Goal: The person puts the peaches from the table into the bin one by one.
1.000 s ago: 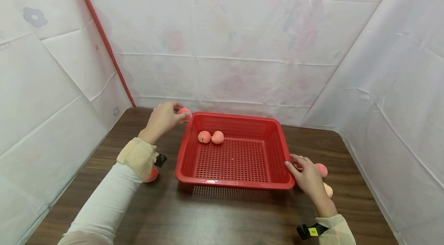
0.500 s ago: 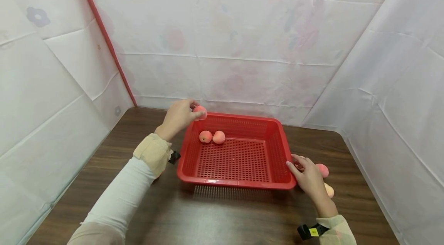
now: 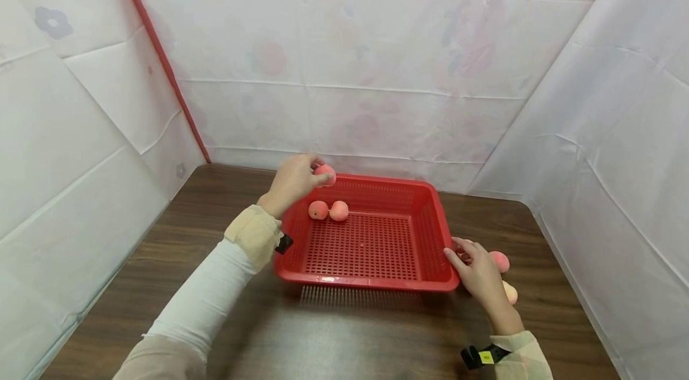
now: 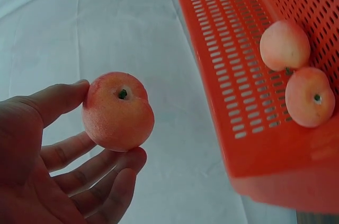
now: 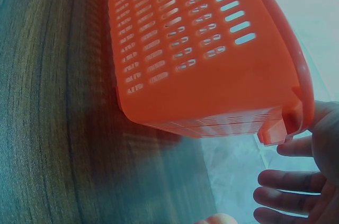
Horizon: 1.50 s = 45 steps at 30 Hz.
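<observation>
With our left hand (image 3: 295, 180) we pinch a peach (image 4: 117, 118) by the far left corner of the red basket (image 3: 366, 283), while our right hand (image 3: 479, 272) holds the basket's right rim, thumb on top. Two fruits (image 3: 318, 210) lie inside that same corner. We judge this the carrying-in step; next calls for lowering the peach inside the basket and loosening our grip.

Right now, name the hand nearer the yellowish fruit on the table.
Right. The right hand holds the red basket close beside the yellowish fruit; the left hand is across the basket, by its far left corner.
</observation>
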Each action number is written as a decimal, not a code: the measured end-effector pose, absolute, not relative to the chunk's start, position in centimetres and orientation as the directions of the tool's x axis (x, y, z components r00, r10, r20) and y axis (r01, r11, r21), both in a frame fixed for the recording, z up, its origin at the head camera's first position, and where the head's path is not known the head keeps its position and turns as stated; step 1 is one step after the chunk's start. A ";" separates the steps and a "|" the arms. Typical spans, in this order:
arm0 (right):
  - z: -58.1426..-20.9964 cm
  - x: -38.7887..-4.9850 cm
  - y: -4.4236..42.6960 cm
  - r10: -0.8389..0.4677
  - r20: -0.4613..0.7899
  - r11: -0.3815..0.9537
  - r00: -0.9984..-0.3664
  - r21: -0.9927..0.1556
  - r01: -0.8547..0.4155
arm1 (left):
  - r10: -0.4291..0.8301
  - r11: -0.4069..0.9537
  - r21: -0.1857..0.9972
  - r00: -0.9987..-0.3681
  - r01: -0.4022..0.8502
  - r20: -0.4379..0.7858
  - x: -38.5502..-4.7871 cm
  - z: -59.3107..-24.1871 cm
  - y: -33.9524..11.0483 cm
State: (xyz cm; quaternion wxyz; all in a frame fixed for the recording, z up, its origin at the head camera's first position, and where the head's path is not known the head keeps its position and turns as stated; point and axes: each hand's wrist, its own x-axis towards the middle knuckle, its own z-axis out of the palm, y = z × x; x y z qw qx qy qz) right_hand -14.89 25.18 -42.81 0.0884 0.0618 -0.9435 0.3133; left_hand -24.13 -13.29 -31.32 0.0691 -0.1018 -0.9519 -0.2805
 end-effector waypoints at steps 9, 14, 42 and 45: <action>-42.9 -14.9 25.4 -0.066 0.222 0.793 -0.973 -0.580 -0.186 | 0.187 0.783 0.566 -0.966 0.258 0.181 -24.6 -32.1 -11.6; -43.0 -14.9 25.4 -0.067 0.221 0.795 -0.973 -0.577 -0.186 | 0.188 0.786 0.563 -0.966 0.256 0.176 -24.9 -33.0 -11.0; -42.8 -14.8 25.2 -0.064 0.227 0.792 -0.972 -0.580 -0.188 | 0.184 0.785 0.598 -0.983 0.160 0.021 -26.1 -36.2 -8.4; -42.9 -14.9 25.2 -0.064 0.232 0.797 -0.971 -0.574 -0.189 | 0.190 0.784 0.600 -0.982 0.161 0.015 -26.2 -36.5 -8.1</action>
